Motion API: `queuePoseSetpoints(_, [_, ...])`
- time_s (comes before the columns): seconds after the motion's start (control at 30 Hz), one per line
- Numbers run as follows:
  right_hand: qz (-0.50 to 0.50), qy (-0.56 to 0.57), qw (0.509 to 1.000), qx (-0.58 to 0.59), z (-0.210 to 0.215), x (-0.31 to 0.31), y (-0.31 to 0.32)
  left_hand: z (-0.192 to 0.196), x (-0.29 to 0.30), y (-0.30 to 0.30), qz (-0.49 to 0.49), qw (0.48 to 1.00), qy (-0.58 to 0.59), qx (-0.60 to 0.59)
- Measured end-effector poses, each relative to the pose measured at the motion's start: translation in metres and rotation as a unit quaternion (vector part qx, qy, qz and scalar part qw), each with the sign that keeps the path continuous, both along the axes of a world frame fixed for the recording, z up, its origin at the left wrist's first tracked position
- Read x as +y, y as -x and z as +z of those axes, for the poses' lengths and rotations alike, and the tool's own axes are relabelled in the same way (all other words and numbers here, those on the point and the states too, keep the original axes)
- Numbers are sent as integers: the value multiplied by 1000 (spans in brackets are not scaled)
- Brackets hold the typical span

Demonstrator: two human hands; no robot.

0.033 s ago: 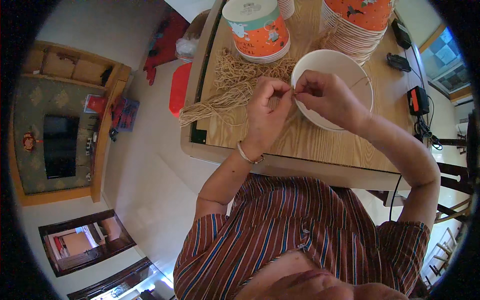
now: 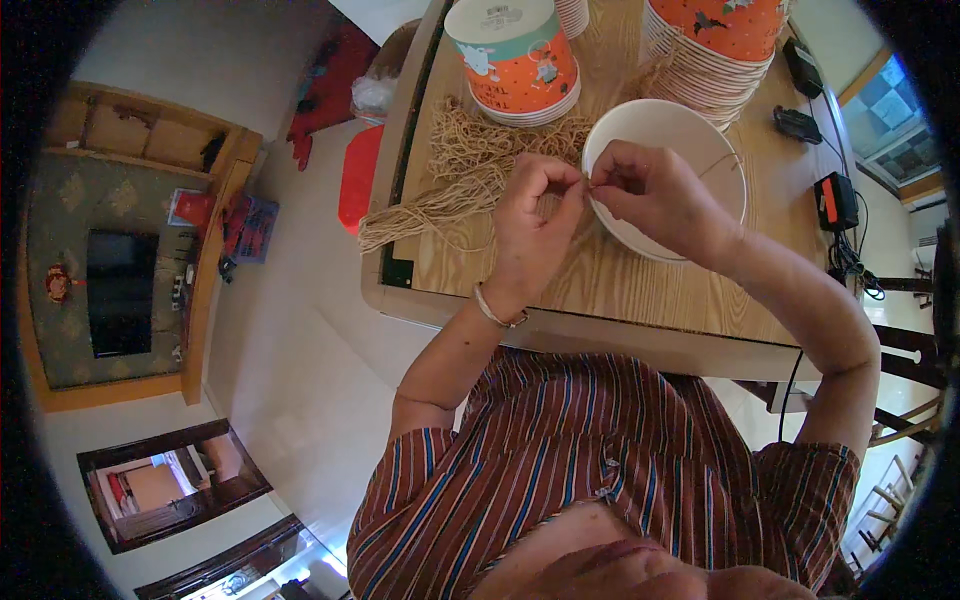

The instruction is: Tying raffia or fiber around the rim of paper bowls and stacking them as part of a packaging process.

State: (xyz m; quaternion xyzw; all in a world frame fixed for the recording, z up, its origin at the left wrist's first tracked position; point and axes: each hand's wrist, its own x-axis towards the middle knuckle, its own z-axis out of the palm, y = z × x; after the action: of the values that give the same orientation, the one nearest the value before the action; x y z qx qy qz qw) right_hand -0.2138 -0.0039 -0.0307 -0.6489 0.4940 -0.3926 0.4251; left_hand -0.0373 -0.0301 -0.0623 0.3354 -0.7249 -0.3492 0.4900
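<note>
A white round paper bucket (image 2: 668,135) has its open mouth toward me near the table's front edge. My left hand (image 2: 537,215) and my right hand (image 2: 660,195) meet at its left rim, each with thumb and forefinger pinched. What lies between those fingertips is too small to make out. Part of the bucket's inside is hidden by my right hand. A thin tan cord (image 2: 718,162) shows against its right inner wall. Left of the bucket, a tangled bundle of tan cord (image 2: 470,150) spreads over the table, partly behind my left hand.
An orange and green printed bucket stack (image 2: 520,75) stands upside down behind the cord. A taller bucket stack (image 2: 715,50) is at the back right. Black adapters with cables (image 2: 838,200) line the table's right edge. A red stool (image 2: 360,180) stands left of the wooden table (image 2: 680,305).
</note>
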Motion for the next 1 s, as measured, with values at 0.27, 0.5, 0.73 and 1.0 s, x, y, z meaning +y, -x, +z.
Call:
queuePoseSetpoints(0.27, [-19,44,998,48,2,4,-1,11,2,-4,29,991,99,-82])
queuePoseSetpoints(0.5, [-31,-121,991,-47,9,4,-1,11,5,-6,42,971,195,-135])
queuePoseSetpoints(0.73, [-26,-156,986,-60,10,3,-1,14,1,-6,8,981,146,-125])
queuePoseSetpoints(1.0, [-21,-177,983,-53,15,5,-3,15,3,-3,6,997,-66,-40])
